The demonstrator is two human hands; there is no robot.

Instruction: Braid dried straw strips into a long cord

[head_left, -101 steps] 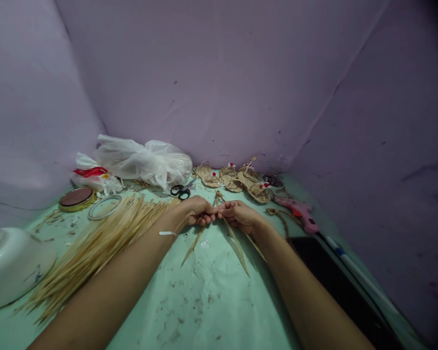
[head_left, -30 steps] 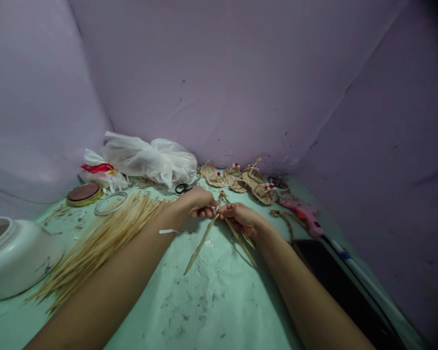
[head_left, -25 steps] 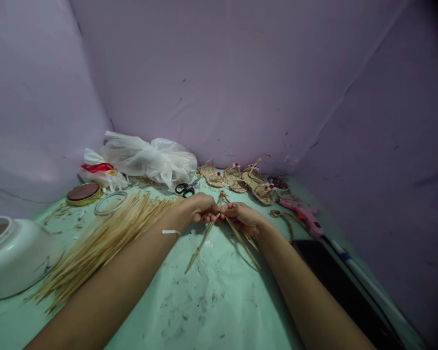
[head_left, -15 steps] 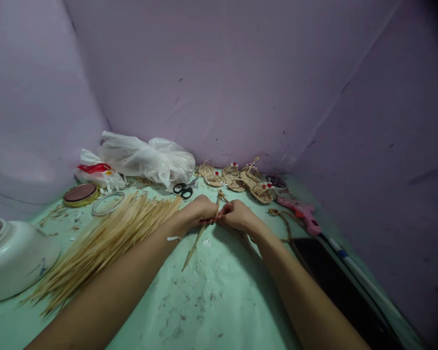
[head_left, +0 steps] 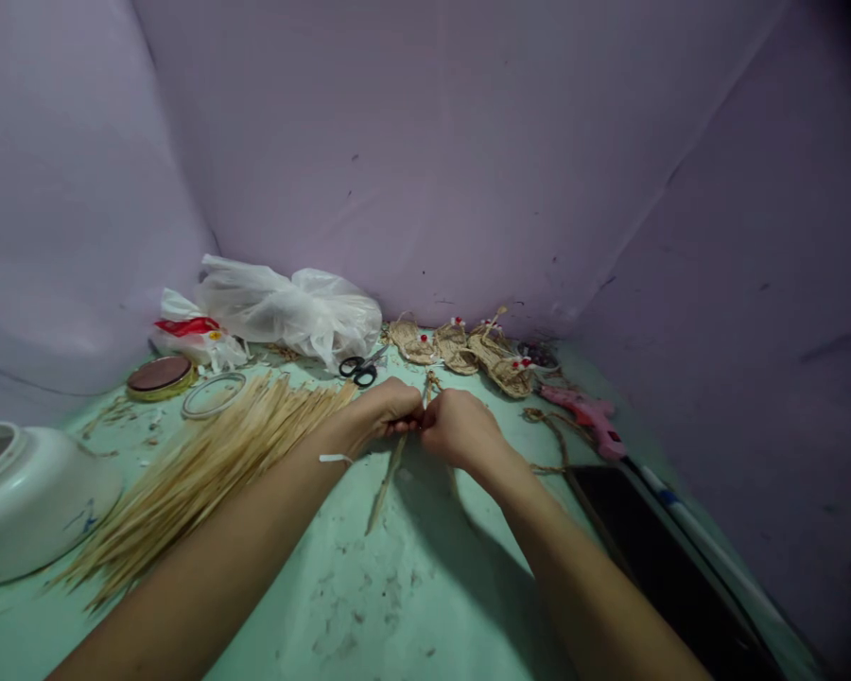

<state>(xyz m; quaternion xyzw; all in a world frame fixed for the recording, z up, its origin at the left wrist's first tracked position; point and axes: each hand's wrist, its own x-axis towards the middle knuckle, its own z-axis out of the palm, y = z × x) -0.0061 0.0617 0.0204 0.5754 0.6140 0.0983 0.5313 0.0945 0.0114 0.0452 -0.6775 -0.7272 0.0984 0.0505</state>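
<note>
My left hand (head_left: pixel 398 405) and my right hand (head_left: pixel 460 426) meet knuckle to knuckle above the middle of the table. Both are closed on a fibre cord (head_left: pixel 432 380), whose twisted, knotted end shows just beyond the fingers. From beneath my left hand a flat, loose strand (head_left: pixel 384 490) of the same dry fibre hangs toward me. Another thin strand trails below my right hand. My fingertips are mostly hidden, so the exact grip cannot be seen. Left of my left forearm lies a bundle of pale dry fibre strips (head_left: pixel 205 478).
Black-handled scissors (head_left: pixel 359 371) lie beyond my left hand. Small woven slippers (head_left: pixel 500 364) with red beads line the back wall beside plastic bags (head_left: pixel 290 307). A pink glue gun (head_left: pixel 588 416) and a dark flat slab (head_left: pixel 652 549) are at right. A white jar (head_left: pixel 49 501) stands left.
My right hand has rolled over, its back now more upward and its fingers hidden. The loose strand's end has swung slightly right and hangs steeper. My left hand stays nearly in place.
</note>
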